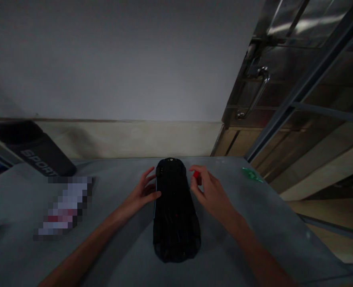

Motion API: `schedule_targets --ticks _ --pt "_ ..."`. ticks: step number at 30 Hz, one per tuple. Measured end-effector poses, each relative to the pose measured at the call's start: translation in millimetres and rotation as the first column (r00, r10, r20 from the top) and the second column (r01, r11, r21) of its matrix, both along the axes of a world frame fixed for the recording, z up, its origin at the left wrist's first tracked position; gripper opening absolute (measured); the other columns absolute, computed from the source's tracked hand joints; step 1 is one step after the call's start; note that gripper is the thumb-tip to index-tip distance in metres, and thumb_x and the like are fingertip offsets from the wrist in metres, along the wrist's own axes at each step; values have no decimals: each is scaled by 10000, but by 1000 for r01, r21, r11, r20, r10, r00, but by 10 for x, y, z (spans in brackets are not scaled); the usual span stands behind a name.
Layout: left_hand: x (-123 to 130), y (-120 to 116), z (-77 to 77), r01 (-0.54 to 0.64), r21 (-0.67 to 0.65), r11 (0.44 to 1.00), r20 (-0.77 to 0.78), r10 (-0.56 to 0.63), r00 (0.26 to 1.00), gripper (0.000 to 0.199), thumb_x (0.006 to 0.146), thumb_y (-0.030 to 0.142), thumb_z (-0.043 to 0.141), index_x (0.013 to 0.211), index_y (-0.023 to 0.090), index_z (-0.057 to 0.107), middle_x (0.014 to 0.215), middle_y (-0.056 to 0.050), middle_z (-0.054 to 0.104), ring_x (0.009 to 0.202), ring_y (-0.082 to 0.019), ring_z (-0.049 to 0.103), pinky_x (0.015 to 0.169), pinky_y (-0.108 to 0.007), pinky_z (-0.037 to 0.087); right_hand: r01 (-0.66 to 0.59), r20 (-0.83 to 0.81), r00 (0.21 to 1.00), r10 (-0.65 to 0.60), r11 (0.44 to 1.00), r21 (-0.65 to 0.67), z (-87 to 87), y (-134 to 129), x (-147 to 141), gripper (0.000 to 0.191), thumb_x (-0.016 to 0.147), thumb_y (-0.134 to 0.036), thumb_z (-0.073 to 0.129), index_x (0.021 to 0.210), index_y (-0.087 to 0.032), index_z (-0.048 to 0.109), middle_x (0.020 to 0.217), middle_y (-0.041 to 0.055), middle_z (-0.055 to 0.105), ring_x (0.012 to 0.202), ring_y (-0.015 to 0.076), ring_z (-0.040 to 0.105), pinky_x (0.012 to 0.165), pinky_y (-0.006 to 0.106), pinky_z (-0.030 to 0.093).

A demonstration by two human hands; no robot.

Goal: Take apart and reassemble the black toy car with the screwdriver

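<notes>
Bottle-like black object (176, 211) lies lengthwise on grey tabletop (119, 247), between both hands. Left hand (145, 191) part open, fingers spread, thumb at the object's left edge. Right hand (208, 189) half curled just right of it, small red piece (196, 174) pinched at the fingertips. Green crumpled item (252, 174) farther right. Pixelated patch at left, dark container (36, 149) lettered SPORT beyond. Pale wall (119, 59) behind; metal door handle (260, 89) upper right.
</notes>
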State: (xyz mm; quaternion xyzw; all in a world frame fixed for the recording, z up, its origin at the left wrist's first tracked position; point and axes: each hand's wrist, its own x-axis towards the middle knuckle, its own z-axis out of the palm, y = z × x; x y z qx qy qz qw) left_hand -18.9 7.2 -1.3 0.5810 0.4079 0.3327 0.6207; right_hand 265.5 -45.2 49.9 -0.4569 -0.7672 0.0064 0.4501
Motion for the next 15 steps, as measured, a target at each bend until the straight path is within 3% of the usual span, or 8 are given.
schedule_targets --ticks 5,9,15 --pt "-12 53 -119 -17 27 999 36 16 999 1199 849 600 974 1812 494 267 1877 -131 411 1582 -446 591 1384 -691 362 25 31 999 -25 1000 7 48 -11 22 201 1129 -224 573 1310 -264 649 913 35 766 770 231 766 778 376 663" --pt "4 18 -57 -20 4 1000 40 20 999 1174 890 558 952 1825 406 260 1895 -179 370 1602 -446 571 1377 -687 365 44 21 999 -44 999 31 40 -8 0 221 1135 -212 574 1321 -254 685 916 29 770 782 213 757 806 350 651" --pt "14 -17 18 -25 2 1000 44 25 999 1159 893 530 954 1824 425 271 1883 -157 398 1612 -414 565 1395 -664 339 23 50 998 -23 1000 14 50 -18 7 385 1106 -173 538 1470 -200 664 967 51 780 803 213 749 812 354 640"
